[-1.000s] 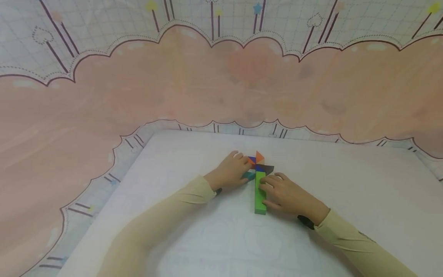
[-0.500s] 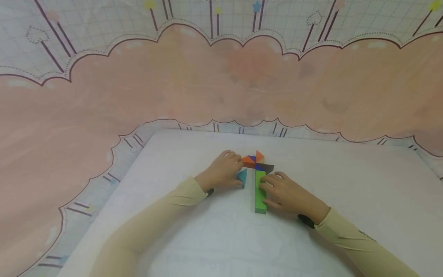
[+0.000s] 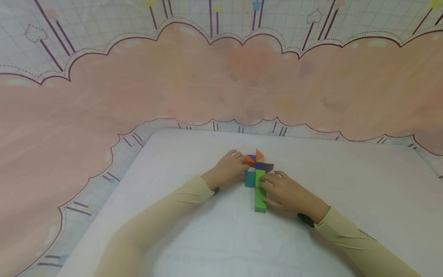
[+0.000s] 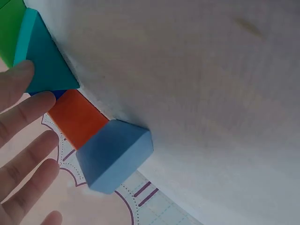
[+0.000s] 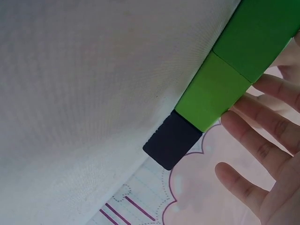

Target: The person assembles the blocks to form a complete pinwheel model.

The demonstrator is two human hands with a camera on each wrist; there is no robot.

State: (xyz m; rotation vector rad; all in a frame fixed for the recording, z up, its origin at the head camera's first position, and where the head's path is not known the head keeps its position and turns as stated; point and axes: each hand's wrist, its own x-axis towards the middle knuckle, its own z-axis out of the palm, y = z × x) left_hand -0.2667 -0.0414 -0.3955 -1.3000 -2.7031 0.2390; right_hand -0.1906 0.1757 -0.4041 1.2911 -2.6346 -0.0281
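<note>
My left hand point(image 3: 225, 168) is beside a teal block point(image 3: 250, 179) that stands against the left side of a green bar point(image 3: 260, 202). In the left wrist view its fingers are fairly straight and spread, with a fingertip overlapping the teal block's edge. My right hand point(image 3: 286, 192) rests along the bar's right side, fingertips right at its edge. The right wrist view shows the bar as a dark green block point(image 5: 260, 37) and a light green block point(image 5: 213, 91) end to end. Beyond the bar, orange point(image 3: 259, 155), blue point(image 3: 259, 167) and dark point(image 3: 267, 167) blocks fan out like a pinwheel.
An orange block point(image 4: 77, 119) and a light blue block point(image 4: 115, 157) extend outward in the left wrist view. Everything lies on a white table point(image 3: 194, 234). Behind its far edge hangs a cloth point(image 3: 194, 84) printed with pink clouds.
The teal block was tilted and drawn left of the bar half a second ago; it now stands squarely against it. My left hand went left, then back right. The right hand stayed put.
</note>
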